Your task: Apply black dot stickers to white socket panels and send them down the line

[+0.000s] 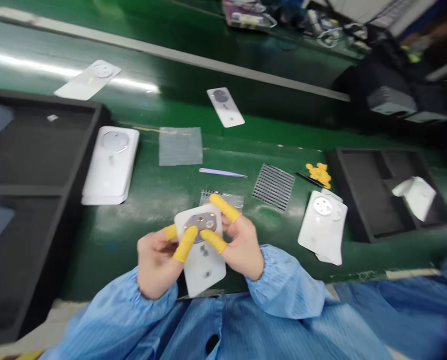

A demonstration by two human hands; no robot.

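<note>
A white phone back cover (208, 265) with a grey round camera area near its top is held between both hands, close to the table's front edge. My left hand (158, 262) grips its left side, thumb in a yellow finger cot on the camera area. From the right, my right hand (242, 245) pinches the cover, thumb on the camera area and a yellow-tipped finger at the top edge. Just beyond lies a clear sheet (231, 201) with small dark parts, partly hidden. Purple tweezers (223, 173) and a sheet of dark strips (273, 186) lie farther out.
A stack of white covers (109, 165) sits left, beside a large black tray (39, 150). More covers (317, 225) lie right, near yellow finger cots (319, 175), dark tweezers (309, 179) and another black tray (373, 200). A translucent square sheet (180, 146) and single covers (225, 107) lie farther back.
</note>
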